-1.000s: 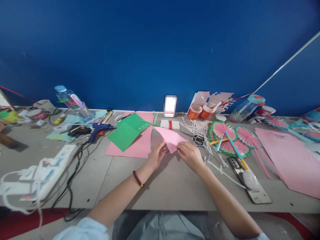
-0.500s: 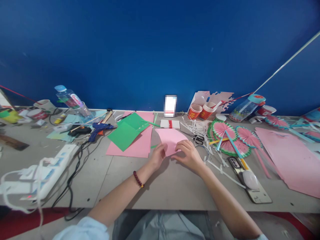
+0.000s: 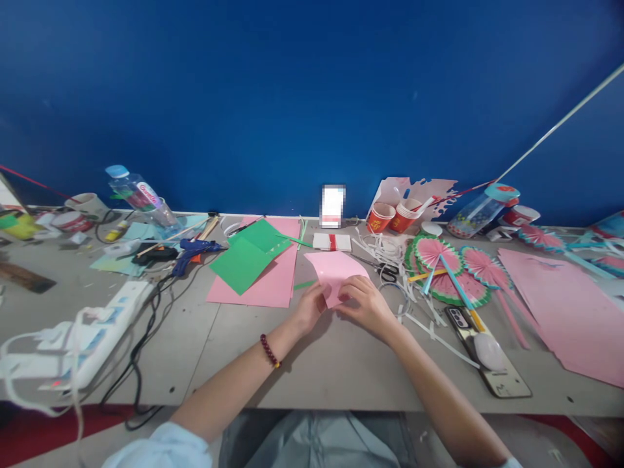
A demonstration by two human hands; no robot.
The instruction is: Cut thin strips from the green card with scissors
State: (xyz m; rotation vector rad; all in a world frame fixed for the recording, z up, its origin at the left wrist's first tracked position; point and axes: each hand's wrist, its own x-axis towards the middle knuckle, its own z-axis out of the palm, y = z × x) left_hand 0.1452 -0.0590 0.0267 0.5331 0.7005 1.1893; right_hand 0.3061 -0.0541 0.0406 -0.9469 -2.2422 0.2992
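Between my hands, over the middle of the table, is a small sheet of pink paper [image 3: 334,270], its near edge curling upward. My left hand [image 3: 311,305] pinches the paper's near left side. On the right side of the same edge, my right hand [image 3: 364,302] has its thumb below and its fingers bent over the sheet, closed on it. Left of my hands, green paper [image 3: 251,257] lies on larger pink sheets [image 3: 273,292]. A thin green strip [image 3: 305,285] lies by my left hand.
Left are a blue glue gun [image 3: 195,252], a power strip [image 3: 107,331] and a plastic bottle [image 3: 143,198]. Right are scissors [image 3: 389,273], tangled white cords [image 3: 385,250], watermelon paper fans [image 3: 439,257], a phone [image 3: 502,377] and pink sheets [image 3: 570,312]. Red paper cups [image 3: 380,218] stand behind.
My right hand's fingers have closed further over the pink paper's near edge. The sheet has shifted slightly right and its near edge curls more. Other things stay put.
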